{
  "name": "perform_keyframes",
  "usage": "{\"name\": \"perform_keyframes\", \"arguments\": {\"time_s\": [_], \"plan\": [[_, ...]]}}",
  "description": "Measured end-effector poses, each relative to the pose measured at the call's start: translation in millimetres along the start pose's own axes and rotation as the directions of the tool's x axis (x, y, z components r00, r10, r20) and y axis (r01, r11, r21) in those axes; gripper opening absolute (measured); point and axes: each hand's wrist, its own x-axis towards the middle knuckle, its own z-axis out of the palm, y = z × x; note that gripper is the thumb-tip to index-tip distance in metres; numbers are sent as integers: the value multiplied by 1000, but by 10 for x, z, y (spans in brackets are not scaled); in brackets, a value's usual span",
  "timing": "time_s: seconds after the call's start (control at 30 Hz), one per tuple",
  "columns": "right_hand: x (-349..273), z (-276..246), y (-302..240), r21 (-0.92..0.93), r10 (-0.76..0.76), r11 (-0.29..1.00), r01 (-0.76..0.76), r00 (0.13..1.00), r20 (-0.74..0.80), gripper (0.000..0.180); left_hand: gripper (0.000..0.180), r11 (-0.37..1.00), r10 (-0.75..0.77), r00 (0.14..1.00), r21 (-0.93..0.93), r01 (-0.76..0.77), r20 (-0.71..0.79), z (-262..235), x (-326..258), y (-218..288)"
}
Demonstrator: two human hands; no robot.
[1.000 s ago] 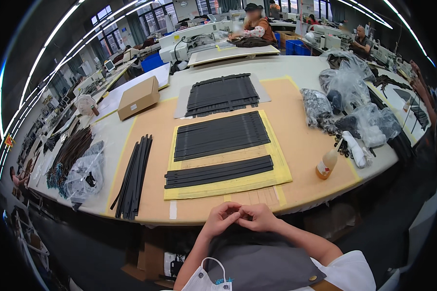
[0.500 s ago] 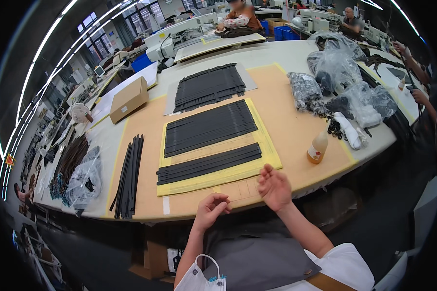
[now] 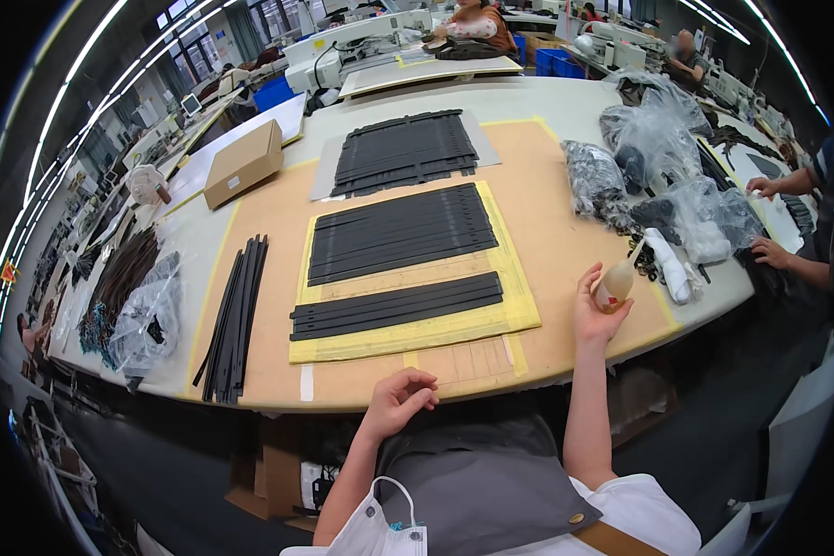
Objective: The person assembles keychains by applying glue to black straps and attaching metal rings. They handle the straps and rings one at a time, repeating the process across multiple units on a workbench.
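Note:
My right hand is wrapped round a squeeze bottle with a narrow spout and amber liquid, near the table's front right; the palm hides its base. In front of the table edge hangs my left hand, loosely curled, thumb apart from the fingers and nothing visible in it. Beyond it, a yellow-edged board carries a group of black strips near its front and a wider panel of black strips behind. Another black strip panel lies on a grey sheet farther back.
Loose black strips lie left of the board. A cardboard box and a bagged bundle of cords are at the left. Clear plastic bags and a white roll crowd the right, where another person's hands reach in.
My right hand has moved right from the board's front corner and taken hold of the squeeze bottle. The left hand stays nearly where it was. The view has shifted slightly.

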Motion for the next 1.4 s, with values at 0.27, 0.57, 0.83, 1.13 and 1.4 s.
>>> {"name": "perform_keyframes", "arguments": {"time_s": [0.27,0.57,0.83,1.13,1.4], "plan": [[63,0,-202,-296,154,945,-138,988,31,46,21,999,-37,998,32,36,53,-54,42,71],[-522,205,182,-850,259,525,-42,959,112,57,14,976,44,992,207,-67,115,-31,66,271],[-334,158,151,-930,369,367,-19,921,127,65,14,867,113,992,484,-123,50,-284,308,504],[-127,-156,146,-930,302,364,-38,950,79,59,17,584,290,956,783,-213,44,-550,1333,276],[-67,-157,66,-893,316,425,-147,949,-6,59,12,466,225,974,881,-85,-25,-523,1780,99]]}}
